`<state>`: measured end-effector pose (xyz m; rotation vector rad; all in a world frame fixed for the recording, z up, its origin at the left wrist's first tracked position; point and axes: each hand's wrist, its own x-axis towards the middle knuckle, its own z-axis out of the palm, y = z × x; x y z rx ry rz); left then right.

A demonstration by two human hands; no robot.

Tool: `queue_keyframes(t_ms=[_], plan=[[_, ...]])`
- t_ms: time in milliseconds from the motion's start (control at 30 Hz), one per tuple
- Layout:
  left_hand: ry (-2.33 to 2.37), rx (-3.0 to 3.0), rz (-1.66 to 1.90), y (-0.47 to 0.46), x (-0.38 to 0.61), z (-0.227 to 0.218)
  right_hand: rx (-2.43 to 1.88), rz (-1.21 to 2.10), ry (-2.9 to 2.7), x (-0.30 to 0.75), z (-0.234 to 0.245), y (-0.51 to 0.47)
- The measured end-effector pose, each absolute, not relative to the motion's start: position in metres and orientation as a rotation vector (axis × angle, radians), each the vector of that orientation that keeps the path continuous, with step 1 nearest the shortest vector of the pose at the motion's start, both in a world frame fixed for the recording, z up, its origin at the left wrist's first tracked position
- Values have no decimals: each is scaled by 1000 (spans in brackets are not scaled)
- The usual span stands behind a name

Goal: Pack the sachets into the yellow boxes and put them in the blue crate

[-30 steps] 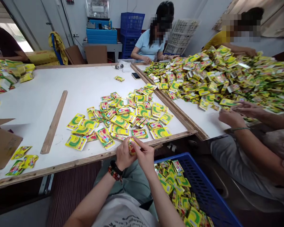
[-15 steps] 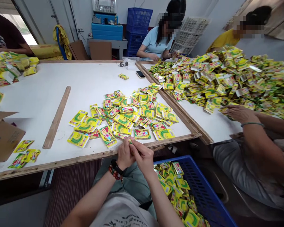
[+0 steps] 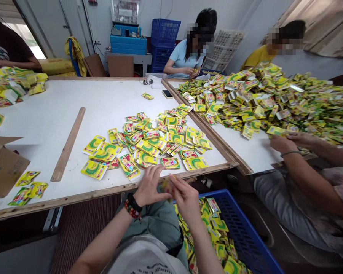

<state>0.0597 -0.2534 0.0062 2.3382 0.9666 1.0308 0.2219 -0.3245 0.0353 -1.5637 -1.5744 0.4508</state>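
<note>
My right hand [image 3: 186, 197] pinches a small yellow-green and red packet [image 3: 166, 185], blurred by motion, above my lap at the table's front edge. My left hand [image 3: 149, 187] is beside it with fingers stretched out and apart; the thumb lies close under the packet, and whether it touches is hard to tell. Just beyond my hands, a loose pile of small yellow and green boxes [image 3: 147, 146] with red fruit pictures covers the white table [image 3: 102, 99]. Below my right forearm, a blue plastic basket [image 3: 247, 224] holds many similar packs.
A wooden strip [image 3: 68, 144] lies on the table, left of the pile. Farther left are a cardboard box [image 3: 5, 165] and several foil packets [image 3: 28, 186]. Beyond a wooden divider [image 3: 214, 135] rises a large heap of boxes [image 3: 259, 99]. Co-workers' hands [image 3: 284, 144] work at that heap.
My hands were pressed together around something small; now they have parted, the left fingers opening and the right hand moving rightward with the packet. The view has shifted slightly.
</note>
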Motion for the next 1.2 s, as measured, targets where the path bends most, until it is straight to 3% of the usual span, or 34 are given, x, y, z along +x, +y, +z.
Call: queue_keyframes(t_ms=[167,333,433,533,767,1033,1200], plan=[[1513,2447,773,-225,24,24,-1985,368,-1598,277,25,-345],[1173,2565,692,-213,27,51,-1568,438,-1709,223,32,-305],[1140,2370,1021,-224,41,62,-1497,457,-1603,188,37,-279],[1330,1949,1359,-238,56,50,-1423,663,-1334,173,33,-270],[1415,1795,1339,-250,73,0,-1078,1313,-1022,177,23,-278],[1232,2097,1410,-251,69,-13,-1150,1272,-865,174,36,-266],[1179,1984,1250,-250,71,-2,-1231,1092,-1218,174,44,-275]])
